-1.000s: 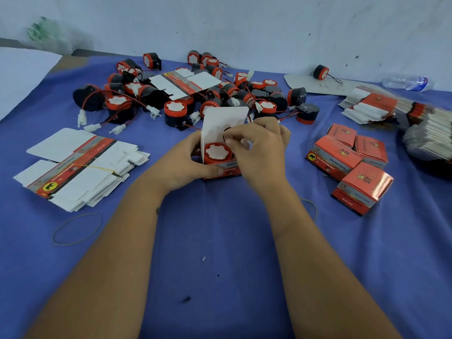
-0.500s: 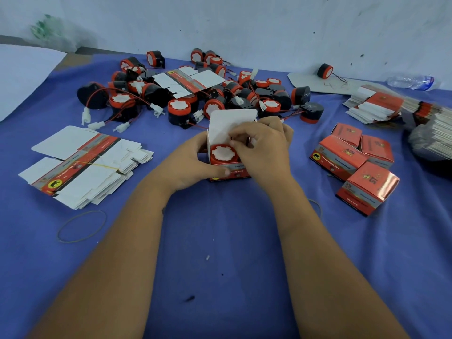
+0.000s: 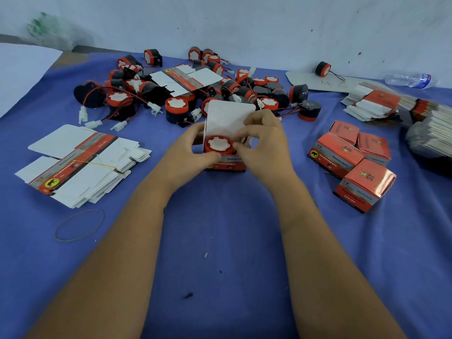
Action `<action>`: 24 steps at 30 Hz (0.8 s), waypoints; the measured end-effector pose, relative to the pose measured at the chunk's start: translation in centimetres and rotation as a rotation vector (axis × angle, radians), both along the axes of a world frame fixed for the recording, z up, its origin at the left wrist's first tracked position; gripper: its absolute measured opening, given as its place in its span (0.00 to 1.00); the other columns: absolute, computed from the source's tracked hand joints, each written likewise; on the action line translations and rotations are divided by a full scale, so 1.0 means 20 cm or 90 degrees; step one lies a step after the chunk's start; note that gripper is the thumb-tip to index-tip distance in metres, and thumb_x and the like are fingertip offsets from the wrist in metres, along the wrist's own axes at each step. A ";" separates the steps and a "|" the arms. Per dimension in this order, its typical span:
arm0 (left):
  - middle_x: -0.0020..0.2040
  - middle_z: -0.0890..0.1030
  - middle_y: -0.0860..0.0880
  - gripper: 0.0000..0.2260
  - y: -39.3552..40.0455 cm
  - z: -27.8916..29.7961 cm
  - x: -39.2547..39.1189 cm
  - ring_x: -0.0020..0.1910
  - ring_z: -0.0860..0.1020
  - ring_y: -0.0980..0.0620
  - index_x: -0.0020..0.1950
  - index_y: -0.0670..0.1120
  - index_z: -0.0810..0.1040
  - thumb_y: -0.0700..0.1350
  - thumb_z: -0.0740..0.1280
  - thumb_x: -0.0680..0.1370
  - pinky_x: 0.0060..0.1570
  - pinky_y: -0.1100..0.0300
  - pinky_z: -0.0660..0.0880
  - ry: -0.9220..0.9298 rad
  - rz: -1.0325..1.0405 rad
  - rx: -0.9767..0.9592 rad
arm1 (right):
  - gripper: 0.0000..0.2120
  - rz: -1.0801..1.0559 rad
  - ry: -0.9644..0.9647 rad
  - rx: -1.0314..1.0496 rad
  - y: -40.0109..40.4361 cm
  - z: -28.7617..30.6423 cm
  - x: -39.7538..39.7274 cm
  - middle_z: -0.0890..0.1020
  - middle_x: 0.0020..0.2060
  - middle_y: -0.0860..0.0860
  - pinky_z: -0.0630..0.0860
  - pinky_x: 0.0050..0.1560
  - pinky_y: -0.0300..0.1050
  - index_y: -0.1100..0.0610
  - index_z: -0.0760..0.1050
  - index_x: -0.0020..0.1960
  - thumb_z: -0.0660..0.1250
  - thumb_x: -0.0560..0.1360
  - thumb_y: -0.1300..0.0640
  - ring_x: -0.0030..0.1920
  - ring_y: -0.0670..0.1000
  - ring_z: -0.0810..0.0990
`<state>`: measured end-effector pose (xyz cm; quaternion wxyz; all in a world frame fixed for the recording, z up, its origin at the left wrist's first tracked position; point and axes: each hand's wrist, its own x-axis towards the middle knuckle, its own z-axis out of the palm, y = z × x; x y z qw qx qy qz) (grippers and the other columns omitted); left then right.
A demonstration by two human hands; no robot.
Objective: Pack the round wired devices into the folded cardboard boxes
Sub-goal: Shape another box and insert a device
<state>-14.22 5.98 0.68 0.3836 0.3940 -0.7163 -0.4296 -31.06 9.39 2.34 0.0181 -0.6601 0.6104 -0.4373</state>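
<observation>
An open cardboard box [image 3: 227, 163] stands on the blue cloth at the middle, its white lid flap [image 3: 228, 117] upright. A round red device with a white centre [image 3: 218, 144] sits inside the box, its top showing. My left hand [image 3: 189, 152] grips the box's left side, thumb on the front edge. My right hand [image 3: 265, 143] curls over the box's right side, fingers pinching at the opening beside the device. A pile of loose round wired devices [image 3: 176, 106] lies behind the box.
A banded stack of flat box blanks [image 3: 80, 165] lies at the left with a rubber band [image 3: 79, 225] in front. Several closed red boxes [image 3: 352, 165] stand at the right. More flat blanks [image 3: 374, 104] and a water bottle [image 3: 408, 79] are at the back right.
The device has sunk lower into the box. My right fingers have shifted from over the device to the box's right edge. My left hand keeps its grip.
</observation>
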 end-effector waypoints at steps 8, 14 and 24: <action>0.57 0.81 0.57 0.17 0.01 0.05 -0.05 0.57 0.76 0.59 0.63 0.55 0.79 0.47 0.53 0.84 0.48 0.68 0.70 0.036 0.086 0.068 | 0.08 0.025 -0.001 0.041 0.02 0.01 0.00 0.79 0.49 0.48 0.62 0.51 0.24 0.58 0.84 0.44 0.69 0.72 0.67 0.53 0.47 0.66; 0.56 0.82 0.59 0.15 0.00 0.02 -0.06 0.50 0.78 0.70 0.64 0.55 0.79 0.50 0.56 0.83 0.35 0.79 0.69 0.064 0.100 0.087 | 0.11 0.127 -0.221 0.099 0.04 0.03 0.02 0.83 0.46 0.44 0.74 0.56 0.45 0.53 0.84 0.41 0.63 0.73 0.57 0.56 0.48 0.73; 0.50 0.84 0.60 0.09 0.01 -0.01 -0.06 0.49 0.81 0.64 0.58 0.56 0.79 0.47 0.60 0.83 0.42 0.74 0.73 0.085 0.052 0.040 | 0.22 0.008 -0.290 0.040 -0.01 -0.03 0.04 0.74 0.49 0.44 0.74 0.44 0.33 0.52 0.68 0.62 0.70 0.73 0.66 0.43 0.41 0.75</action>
